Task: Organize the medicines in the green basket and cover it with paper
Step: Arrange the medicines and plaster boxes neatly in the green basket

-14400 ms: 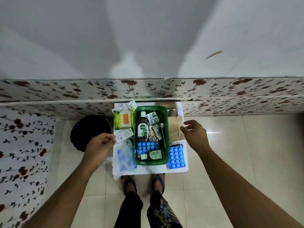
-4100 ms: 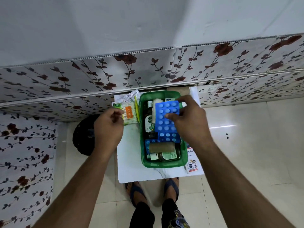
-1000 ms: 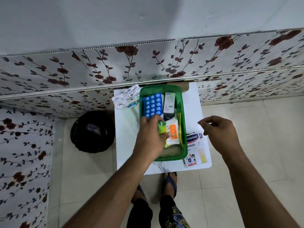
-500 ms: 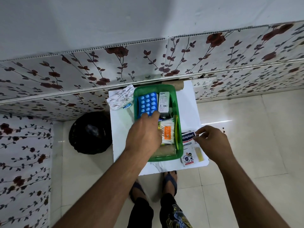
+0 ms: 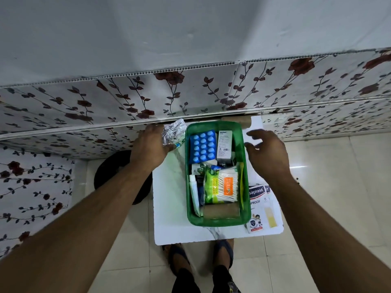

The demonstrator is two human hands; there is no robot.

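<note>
The green basket point(image 5: 245, 176) stands on a small white table point(image 5: 169, 208). Inside lie a blue blister pack point(image 5: 202, 146), a white medicine box point(image 5: 224, 144), a cotton-bud packet point(image 5: 222, 188), a tube and a brown paper piece point(image 5: 221, 210). My left hand point(image 5: 151, 144) rests on the silver foil strips point(image 5: 173, 134) left of the basket, fingers touching them. My right hand point(image 5: 267, 152) hovers open just right of the basket's far end, holding nothing. A plaster packet point(image 5: 259, 206) lies right of the basket.
A floral-patterned wall panel point(image 5: 190, 96) runs behind the table. A round black object point(image 5: 114, 172) sits on the tiled floor to the left. My sandalled feet point(image 5: 198, 256) are below the table's near edge. A brown roll point(image 5: 237, 120) lies behind the basket.
My left hand left the basket and moved up-left onto the foil strips. My right hand lifted off the plaster packet and rose beside the basket's far end.
</note>
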